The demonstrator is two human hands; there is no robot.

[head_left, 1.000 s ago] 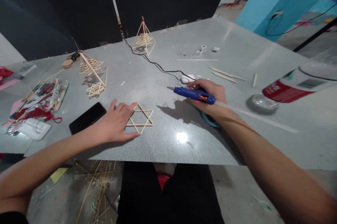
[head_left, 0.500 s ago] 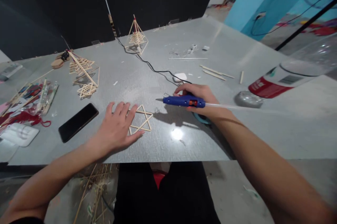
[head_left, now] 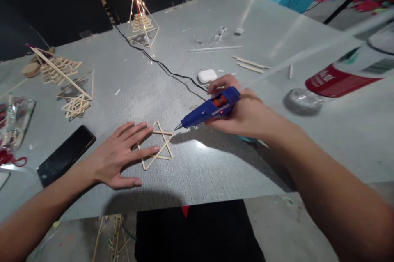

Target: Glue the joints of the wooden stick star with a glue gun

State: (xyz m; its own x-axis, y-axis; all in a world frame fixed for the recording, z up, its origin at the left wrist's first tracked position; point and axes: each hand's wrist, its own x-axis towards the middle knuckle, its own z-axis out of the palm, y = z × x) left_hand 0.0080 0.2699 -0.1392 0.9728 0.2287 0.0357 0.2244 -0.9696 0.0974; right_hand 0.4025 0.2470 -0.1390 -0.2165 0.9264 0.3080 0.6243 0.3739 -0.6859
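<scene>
Grey table, black wall behind, blue wall right.

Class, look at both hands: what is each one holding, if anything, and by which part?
The right hand grips the blue glue gun around its rear body and handle. The left hand grasps nothing; its fingers lie flat on the stick star.

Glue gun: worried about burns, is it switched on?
On, apparently: a red light glows on the glue gun in the right hand.
</scene>
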